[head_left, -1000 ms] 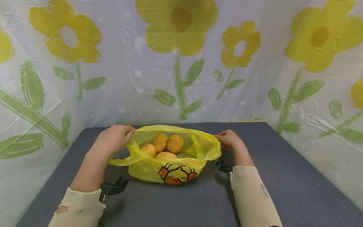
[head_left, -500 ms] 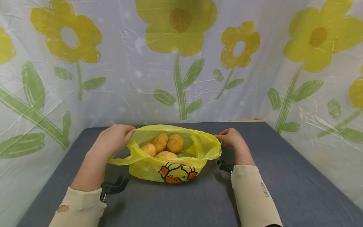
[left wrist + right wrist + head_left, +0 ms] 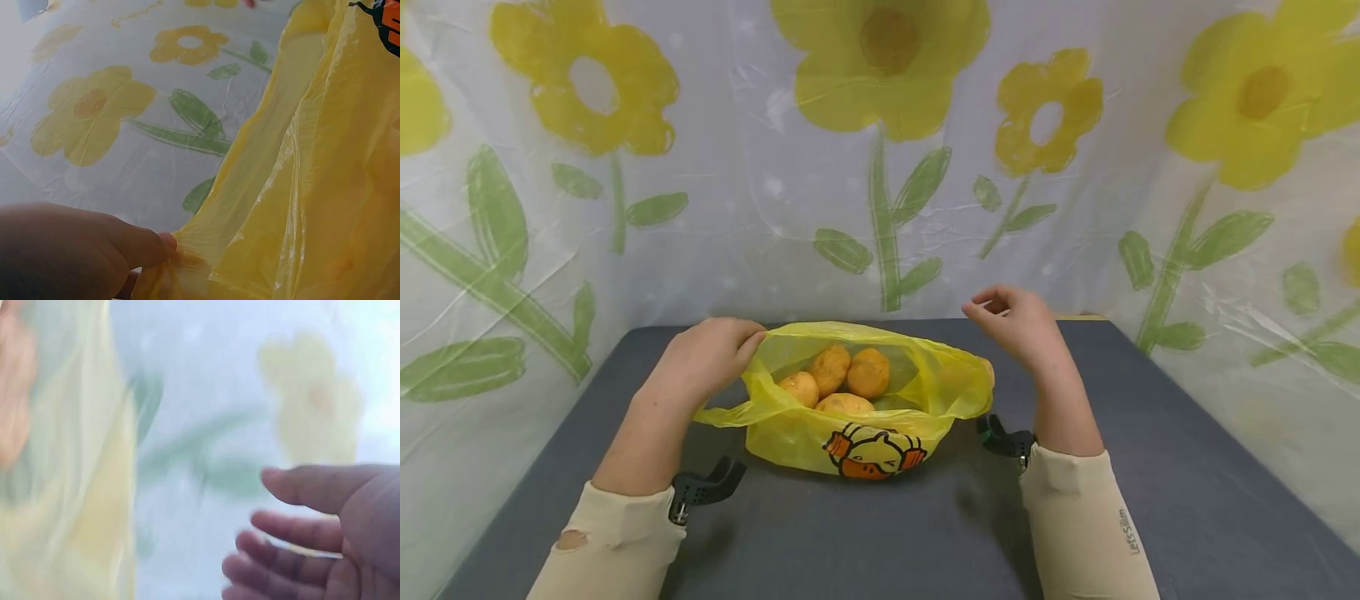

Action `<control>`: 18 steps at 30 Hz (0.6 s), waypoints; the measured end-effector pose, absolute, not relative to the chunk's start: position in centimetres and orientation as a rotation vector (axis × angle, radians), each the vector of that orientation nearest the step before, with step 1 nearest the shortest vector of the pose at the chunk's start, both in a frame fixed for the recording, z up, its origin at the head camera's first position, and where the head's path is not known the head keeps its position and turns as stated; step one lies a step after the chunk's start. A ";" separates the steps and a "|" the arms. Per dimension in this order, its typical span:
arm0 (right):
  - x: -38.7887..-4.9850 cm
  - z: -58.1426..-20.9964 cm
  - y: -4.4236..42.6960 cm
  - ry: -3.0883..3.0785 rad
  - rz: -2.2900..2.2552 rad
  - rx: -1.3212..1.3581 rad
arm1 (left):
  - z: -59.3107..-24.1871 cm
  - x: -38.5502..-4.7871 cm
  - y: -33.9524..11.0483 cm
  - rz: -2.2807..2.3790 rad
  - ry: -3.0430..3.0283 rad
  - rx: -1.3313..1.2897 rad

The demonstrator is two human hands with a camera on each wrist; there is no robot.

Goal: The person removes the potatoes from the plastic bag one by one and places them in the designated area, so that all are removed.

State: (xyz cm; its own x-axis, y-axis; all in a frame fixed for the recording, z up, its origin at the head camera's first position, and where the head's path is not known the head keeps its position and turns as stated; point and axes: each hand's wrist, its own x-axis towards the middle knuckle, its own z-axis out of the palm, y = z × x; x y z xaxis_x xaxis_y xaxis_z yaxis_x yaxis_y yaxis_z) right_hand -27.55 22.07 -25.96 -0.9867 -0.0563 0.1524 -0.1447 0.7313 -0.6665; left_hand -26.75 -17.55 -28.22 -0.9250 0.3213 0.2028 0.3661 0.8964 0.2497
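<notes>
A yellow plastic bag [image 3: 850, 446] with a duck print lies open-mouthed on the dark table, several potatoes [image 3: 868, 372] inside. The left hand [image 3: 711, 354] pinches the bag's left rim between thumb and fingers; in the left wrist view the hand [image 3: 81, 253] grips the film of the bag [image 3: 350, 187]. Raised above and to the right of the bag's right end, the right hand [image 3: 1018, 325] touches nothing, its fingers loosely bent. In the right wrist view, a gap separates the right hand [image 3: 312, 531] from the bag [image 3: 100, 506].
The dark table [image 3: 850, 542] extends in front of the bag and to both sides. A pale curtain [image 3: 722, 250] with yellow flowers hangs behind and at the sides. Each wrist carries a black camera mount, the left one [image 3: 707, 485] just above the table.
The right hand has let go of the bag's right rim and moved up and slightly right. The left hand still pinches its side; the bag and potatoes keep nearly the same place.
</notes>
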 end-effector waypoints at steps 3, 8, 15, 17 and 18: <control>-26.1 -25.2 19.1 -2.869 1.010 0.466 | -27.9 -26.6 -17.5 -0.424 -2.905 -0.521; -25.8 -27.2 14.5 -3.172 0.727 0.806 | -28.1 -26.5 -17.4 -0.431 -2.916 -0.515; -26.7 -30.9 12.2 -3.427 0.392 0.717 | -28.6 -26.5 -16.6 -0.444 -2.918 -0.531; -26.7 -31.2 12.1 -3.451 0.376 0.711 | -28.5 -26.6 -16.4 -0.438 -2.918 -0.532; -26.6 -31.3 12.1 -3.469 0.364 0.707 | -28.5 -26.7 -16.3 -0.432 -2.917 -0.532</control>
